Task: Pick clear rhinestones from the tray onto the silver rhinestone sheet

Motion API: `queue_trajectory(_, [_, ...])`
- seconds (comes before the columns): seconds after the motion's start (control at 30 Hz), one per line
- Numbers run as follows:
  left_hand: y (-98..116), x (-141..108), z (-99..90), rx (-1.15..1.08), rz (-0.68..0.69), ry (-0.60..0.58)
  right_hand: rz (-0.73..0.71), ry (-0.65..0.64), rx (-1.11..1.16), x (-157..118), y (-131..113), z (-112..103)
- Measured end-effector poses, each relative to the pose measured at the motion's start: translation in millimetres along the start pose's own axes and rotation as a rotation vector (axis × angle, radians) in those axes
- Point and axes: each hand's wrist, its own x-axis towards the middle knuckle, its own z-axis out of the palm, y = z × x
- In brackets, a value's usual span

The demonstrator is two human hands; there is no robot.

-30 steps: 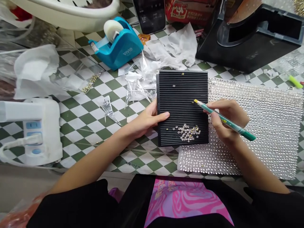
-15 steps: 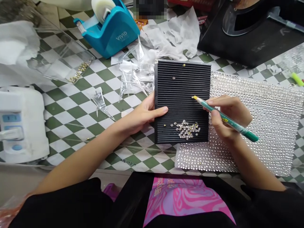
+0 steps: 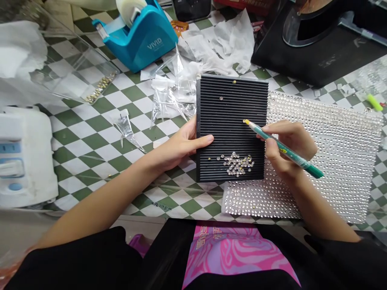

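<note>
Left hand (image 3: 181,145) holding the left edge of a black ridged rhinestone tray (image 3: 231,100), fingers lying across its surface. Right hand (image 3: 287,147) narrow in a pencil grip on a green wax-tipped picker (image 3: 286,152), yellow tip over the tray, right of centre. Small clear rhinestones (image 3: 237,164) in a loose cluster at 6 o'clock on the tray, a few stray gold ones around. Rhinestone sheet (image 3: 341,161) at 3 o'clock, its corner under the tray. Blue tape dispenser (image 3: 142,38) at 11 o'clock and crumpled clear plastic (image 3: 171,98) just beside the tray, both on a green-and-white checkered tabletop (image 3: 99,161).
</note>
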Motion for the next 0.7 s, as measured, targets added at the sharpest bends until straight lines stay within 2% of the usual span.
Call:
queue_trajectory(0.2, [2.4,0.6,1.8,0.001,0.001,0.006,0.006,0.138,-0.034,3.3,-3.1,2.7])
queue_trajectory(0.43, [2.5,0.4,0.5,-0.006,-0.023,0.040,0.029,0.015,0.023,-0.1,0.4,-1.4])
queue_trajectory(0.7, [2.6,0.4,0.5,-0.011,-0.028,0.025,0.024,0.007,-0.008,1.2,-0.9,0.1])
